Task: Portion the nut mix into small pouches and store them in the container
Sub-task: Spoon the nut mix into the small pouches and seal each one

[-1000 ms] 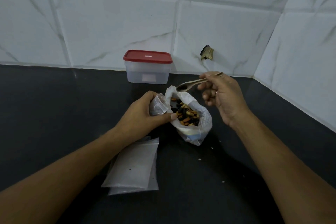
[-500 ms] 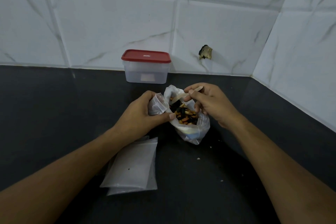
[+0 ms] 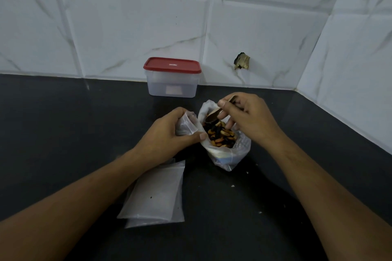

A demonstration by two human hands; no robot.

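An open clear bag (image 3: pixel 237 150) of nut mix (image 3: pixel 220 135) stands on the dark counter at the middle. My right hand (image 3: pixel 248 118) grips a spoon (image 3: pixel 213 117) whose bowl dips into the nuts at the bag's mouth. My left hand (image 3: pixel 169 135) holds a small clear pouch (image 3: pixel 186 125) just left of the bag, thumb against the bag's rim. A clear container with a red lid (image 3: pixel 172 65) stands shut at the back by the wall. Flat empty pouches (image 3: pixel 157 193) lie in a stack under my left forearm.
The black counter (image 3: pixel 63 123) meets white tiled walls at the back and on the right, forming a corner. A chipped hole (image 3: pixel 241 61) marks the back wall. Small crumbs (image 3: pixel 232 186) lie on the counter to the right of the stacked pouches.
My right hand has come down from above the bag and pushed the spoon into the nut mix. The left hand has kept hold of the small pouch.
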